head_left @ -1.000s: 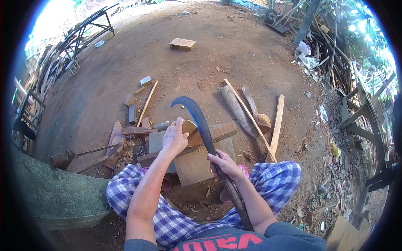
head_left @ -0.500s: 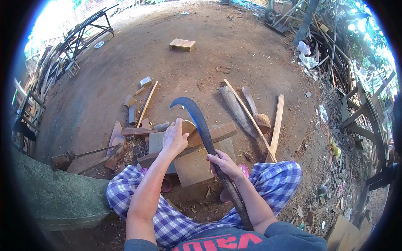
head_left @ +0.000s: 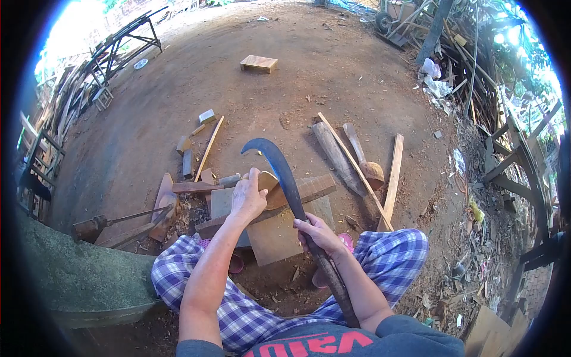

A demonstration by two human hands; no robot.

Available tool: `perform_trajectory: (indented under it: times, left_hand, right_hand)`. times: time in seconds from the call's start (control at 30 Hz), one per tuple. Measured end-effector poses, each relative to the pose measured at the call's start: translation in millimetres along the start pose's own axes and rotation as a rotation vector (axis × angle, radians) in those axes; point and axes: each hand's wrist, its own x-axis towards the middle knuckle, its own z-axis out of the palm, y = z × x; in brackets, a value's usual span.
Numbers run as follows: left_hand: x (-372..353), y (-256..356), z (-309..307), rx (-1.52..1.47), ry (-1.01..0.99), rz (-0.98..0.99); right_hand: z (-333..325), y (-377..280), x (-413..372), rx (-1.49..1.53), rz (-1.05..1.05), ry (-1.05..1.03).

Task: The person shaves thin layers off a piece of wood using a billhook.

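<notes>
My right hand (head_left: 321, 233) grips the dark wooden handle of a billhook (head_left: 279, 168), whose curved blue-grey blade hooks up and to the left. My left hand (head_left: 248, 197) holds a small rounded piece of wood (head_left: 272, 189) upright against a wooden plank (head_left: 309, 189). The blade rests right beside that piece, touching its right edge. Under the plank lies a flat board (head_left: 276, 235) on the dirt between my knees, which are covered in blue checked cloth.
Wood offcuts (head_left: 189, 162) and slats (head_left: 392, 178) lie scattered on the bare earth ahead. A hammer-like tool (head_left: 95, 225) lies at left by a concrete slab (head_left: 71, 279). A wooden box (head_left: 259, 62) sits farther off. Piles of scrap timber line both sides.
</notes>
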Motion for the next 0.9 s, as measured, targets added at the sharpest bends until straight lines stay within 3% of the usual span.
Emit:
perform_trajectory:
  times: [0.9]
  left_hand:
    - [-1.1, 3.0, -4.3, -0.010, -0.026, -0.017]
  right_hand:
    - [-0.6, 2.3, 1.0, -0.004, -0.007, 0.003]
